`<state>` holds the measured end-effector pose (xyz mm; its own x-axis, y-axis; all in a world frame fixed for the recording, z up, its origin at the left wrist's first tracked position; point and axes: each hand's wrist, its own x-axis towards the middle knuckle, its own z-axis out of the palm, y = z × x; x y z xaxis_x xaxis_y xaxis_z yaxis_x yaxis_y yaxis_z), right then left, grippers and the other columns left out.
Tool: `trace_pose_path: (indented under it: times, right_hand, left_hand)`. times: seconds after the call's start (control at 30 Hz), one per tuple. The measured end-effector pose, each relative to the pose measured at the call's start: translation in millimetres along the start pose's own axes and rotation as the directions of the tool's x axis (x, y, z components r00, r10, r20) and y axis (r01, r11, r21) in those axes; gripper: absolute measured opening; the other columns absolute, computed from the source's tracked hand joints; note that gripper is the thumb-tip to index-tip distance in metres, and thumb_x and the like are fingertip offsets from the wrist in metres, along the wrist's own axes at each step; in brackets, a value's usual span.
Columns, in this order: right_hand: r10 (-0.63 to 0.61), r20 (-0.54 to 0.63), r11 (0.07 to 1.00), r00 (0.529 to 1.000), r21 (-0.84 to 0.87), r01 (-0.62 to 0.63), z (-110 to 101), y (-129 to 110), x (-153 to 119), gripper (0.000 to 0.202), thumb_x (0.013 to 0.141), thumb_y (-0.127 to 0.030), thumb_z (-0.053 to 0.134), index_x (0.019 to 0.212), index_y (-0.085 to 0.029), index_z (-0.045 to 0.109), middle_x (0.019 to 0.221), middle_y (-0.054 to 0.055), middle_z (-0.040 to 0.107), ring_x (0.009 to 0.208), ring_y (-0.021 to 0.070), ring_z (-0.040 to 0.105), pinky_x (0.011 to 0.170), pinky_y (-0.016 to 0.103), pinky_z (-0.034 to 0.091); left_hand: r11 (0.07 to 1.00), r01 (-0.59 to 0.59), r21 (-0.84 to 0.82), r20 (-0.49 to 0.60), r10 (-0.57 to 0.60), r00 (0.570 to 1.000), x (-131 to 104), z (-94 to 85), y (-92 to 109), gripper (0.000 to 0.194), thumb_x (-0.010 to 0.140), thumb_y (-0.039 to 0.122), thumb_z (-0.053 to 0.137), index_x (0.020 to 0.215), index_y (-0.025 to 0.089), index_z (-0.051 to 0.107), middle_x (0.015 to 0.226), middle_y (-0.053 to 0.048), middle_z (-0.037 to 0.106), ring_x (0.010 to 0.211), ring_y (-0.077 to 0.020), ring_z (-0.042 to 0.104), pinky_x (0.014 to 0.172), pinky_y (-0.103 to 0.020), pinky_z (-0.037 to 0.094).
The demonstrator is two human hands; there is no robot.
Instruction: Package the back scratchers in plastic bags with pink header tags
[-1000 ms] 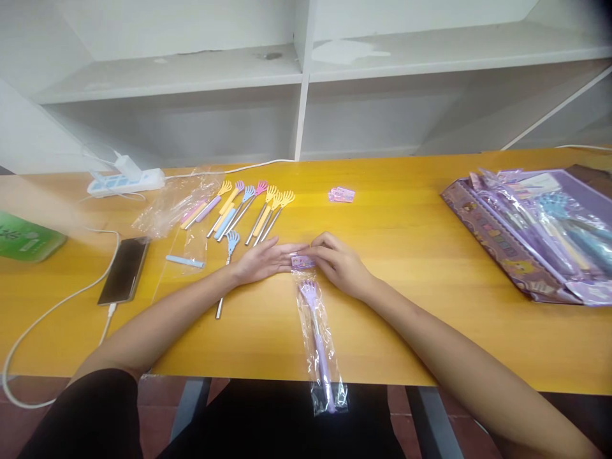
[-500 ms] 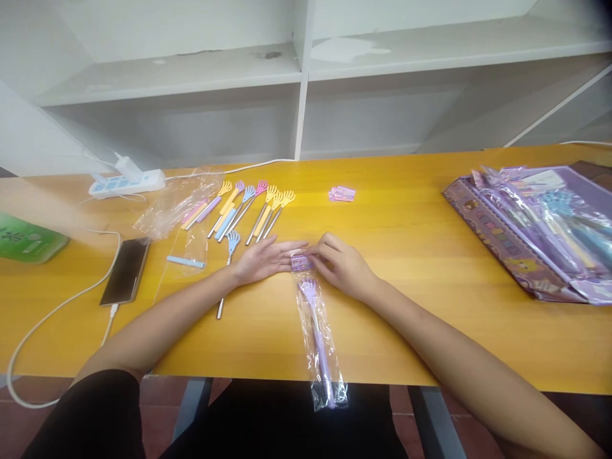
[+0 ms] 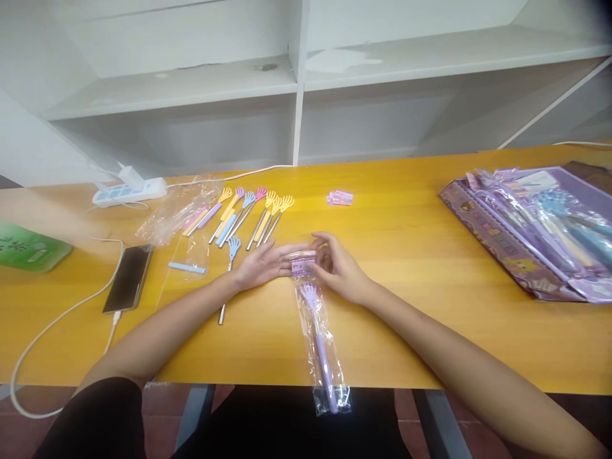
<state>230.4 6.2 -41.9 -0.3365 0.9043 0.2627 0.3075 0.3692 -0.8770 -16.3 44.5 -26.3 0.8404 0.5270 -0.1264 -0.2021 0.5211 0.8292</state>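
Observation:
A purple back scratcher [image 3: 321,347] lies in a clear plastic bag [image 3: 306,319], its claw toward the far side and its handle end past the table's front edge. At the bag's top sits a purple printed card [image 3: 301,266]. Stretched out flat, the fingers of my left hand [image 3: 262,262] reach the bag's top edge from the left. My right hand [image 3: 342,268] is curled at the bag's top right corner, thumb against the card's edge. Beside my left wrist, partly under it, is a blue-clawed scratcher [image 3: 233,252] with a bare metal rod.
Several coloured back scratchers [image 3: 248,213] lie back left by loose plastic bags [image 3: 165,220] and a blue handle sleeve [image 3: 187,267]. A phone [image 3: 127,278] on a cable, a power strip [image 3: 129,192] and a green package [image 3: 33,248] stand left. Small cards [image 3: 340,197] lie behind; a purple box [image 3: 497,239] of bagged scratchers is right.
My right hand's fingers have opened a little and the thumb has moved down along the card. The bag's top edge now shows above the card. The view has shifted slightly.

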Motion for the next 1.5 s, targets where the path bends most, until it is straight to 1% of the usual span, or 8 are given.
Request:
trace_pose_path:
  times: [0.2, 0.3, 0.37, 0.43, 0.53, 0.63, 1.33, 1.5]
  right_hand:
    - [0.158, 0.014, 0.944, 0.987, 0.292, -0.155, 5.5, 6.3, 2.9, 0.064, 0.09, -0.042, 0.076, 0.145, -0.027, 0.047, 0.089, -0.002, 0.062, 0.073, 0.0151, 0.063, 0.07, 0.031, 0.054]
    - [0.213, 0.005, 0.894, 0.977, 0.401, -0.197, 5.5, 7.8, 5.8, 0.059, 0.085, -0.043, 0.082, 0.135, -0.025, 0.057, 0.085, -0.002, 0.064, 0.076, 0.0154, 0.065, 0.075, 0.032, 0.056]
    - [0.227, 0.005, 0.889, 0.974, 0.407, -0.21, 5.3, 7.6, 6.9, 0.051, 0.084, -0.045, 0.082, 0.126, -0.024, 0.064, 0.084, -0.001, 0.065, 0.074, 0.0152, 0.064, 0.071, 0.032, 0.055]
    - [0.218, -0.002, 0.902, 0.976, 0.383, -0.201, 5.4, 6.7, 7.1, 0.043, 0.085, -0.047, 0.081, 0.119, -0.023, 0.068, 0.085, 0.0, 0.066, 0.073, 0.0152, 0.063, 0.069, 0.031, 0.055]
    - [0.193, -0.004, 0.92, 0.981, 0.348, -0.18, 6.3, 4.9, 6.5, 0.037, 0.088, -0.049, 0.078, 0.113, -0.023, 0.071, 0.088, 0.001, 0.07, 0.073, 0.0162, 0.064, 0.069, 0.032, 0.055]
    - [0.185, 0.007, 0.931, 0.983, 0.32, -0.177, 6.8, 3.3, 6.1, 0.033, 0.091, -0.051, 0.075, 0.108, -0.023, 0.072, 0.087, 0.003, 0.072, 0.072, 0.0174, 0.064, 0.068, 0.033, 0.055]
    - [-0.007, 0.028, 0.987, 1.0, 0.16, 0.002, -4.3, 1.7, 6.7, 0.027, 0.103, -0.044, 0.06, 0.098, -0.023, 0.075, 0.097, 0.005, 0.069, 0.093, 0.0206, 0.067, 0.089, 0.038, 0.053]
    - [-0.032, 0.02, 0.99, 0.999, 0.141, 0.029, -7.7, -1.0, 6.4, 0.04, 0.106, -0.049, 0.052, 0.085, -0.021, 0.072, 0.089, 0.006, 0.068, 0.085, 0.0209, 0.066, 0.083, 0.038, 0.053]
  left_hand:
    - [0.99, -0.079, 0.118, 0.026, 0.076, 0.997, -0.2, 1.8, -2.1, 0.07, 0.101, 0.071, 0.039, 0.152, 0.028, 0.058, 0.166, -0.012, 0.046, 0.152, -0.0378, 0.043, 0.124, -0.057, 0.028]
    - [0.949, -0.19, 0.251, -0.021, 0.201, 0.979, -0.2, 3.1, -7.4, 0.057, 0.099, 0.054, 0.061, 0.152, 0.035, 0.056, 0.164, -0.012, 0.049, 0.148, -0.0363, 0.05, 0.12, -0.056, 0.038]
    - [0.909, -0.21, 0.361, -0.113, 0.266, 0.957, 0.5, 3.3, -11.2, 0.068, 0.092, 0.041, 0.076, 0.156, 0.037, 0.05, 0.157, -0.013, 0.056, 0.138, -0.0326, 0.059, 0.113, -0.05, 0.047]
    - [0.877, -0.147, 0.457, -0.216, 0.27, 0.938, 1.6, 2.6, -13.8, 0.071, 0.088, 0.037, 0.081, 0.152, 0.031, 0.054, 0.135, -0.013, 0.07, 0.117, -0.0257, 0.071, 0.1, -0.041, 0.055]
    - [0.843, -0.039, 0.536, -0.321, 0.247, 0.914, 2.8, 2.0, -14.5, 0.046, 0.088, 0.04, 0.08, 0.128, 0.019, 0.069, 0.1, -0.007, 0.074, 0.082, -0.0157, 0.071, 0.079, -0.031, 0.058]
    - [0.817, -0.053, 0.574, -0.33, 0.29, 0.899, 3.3, 3.6, -12.6, 0.034, 0.089, 0.041, 0.079, 0.112, 0.016, 0.072, 0.094, -0.005, 0.073, 0.071, -0.0119, 0.066, 0.072, -0.029, 0.056]
    - [0.742, -0.028, 0.67, -0.283, 0.29, 0.914, 2.3, 4.0, -9.5, 0.02, 0.094, 0.034, 0.069, 0.101, 0.017, 0.077, 0.084, -0.004, 0.072, 0.073, -0.0136, 0.065, 0.074, -0.028, 0.052]
    - [0.601, -0.063, 0.797, -0.184, 0.34, 0.922, 0.2, 8.8, -3.6, 0.02, 0.092, 0.021, 0.061, 0.093, 0.019, 0.08, 0.089, -0.005, 0.072, 0.079, -0.0153, 0.066, 0.077, -0.029, 0.051]
